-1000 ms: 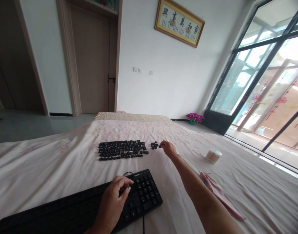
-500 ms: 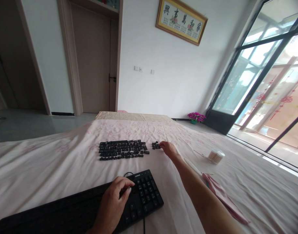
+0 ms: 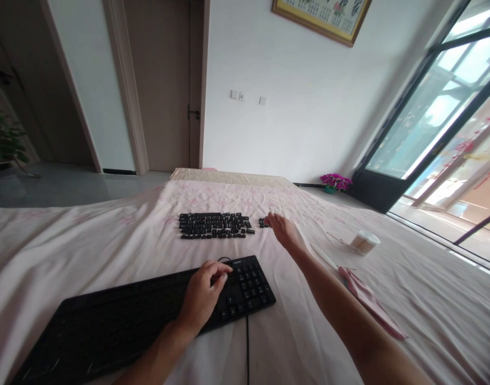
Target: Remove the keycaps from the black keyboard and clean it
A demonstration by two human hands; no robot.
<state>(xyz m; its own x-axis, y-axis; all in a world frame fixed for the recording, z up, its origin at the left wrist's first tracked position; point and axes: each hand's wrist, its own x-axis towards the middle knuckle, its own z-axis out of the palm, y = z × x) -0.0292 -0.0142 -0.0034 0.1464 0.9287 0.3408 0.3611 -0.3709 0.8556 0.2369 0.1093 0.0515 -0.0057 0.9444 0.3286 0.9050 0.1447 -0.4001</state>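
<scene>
A black keyboard (image 3: 148,305) lies at a slant on the bed; its number pad at the right end bears keys, while most of the long left part looks bare. My left hand (image 3: 207,289) rests over it just left of the number pad, thumb and forefinger pinched together; whatever is between them is too small to make out. Further off, my right hand (image 3: 280,227) reaches to a small cluster of black keycaps (image 3: 262,222), its fingers drawn together at them and their tips partly hidden. Left of that, many loose keycaps (image 3: 212,223) lie in rows.
A pale pink flowered sheet (image 3: 148,251) covers the bed. On the right are a clear tub of cotton swabs (image 3: 365,243) and a folded pink cloth (image 3: 368,299). The keyboard's cable (image 3: 247,347) runs toward me. Beyond stand a flowerpot (image 3: 335,183) and a door (image 3: 160,91).
The view has tilted down and turned slightly left. My left hand stays over the same part of the keyboard, and my right hand remains at the small keycap cluster.
</scene>
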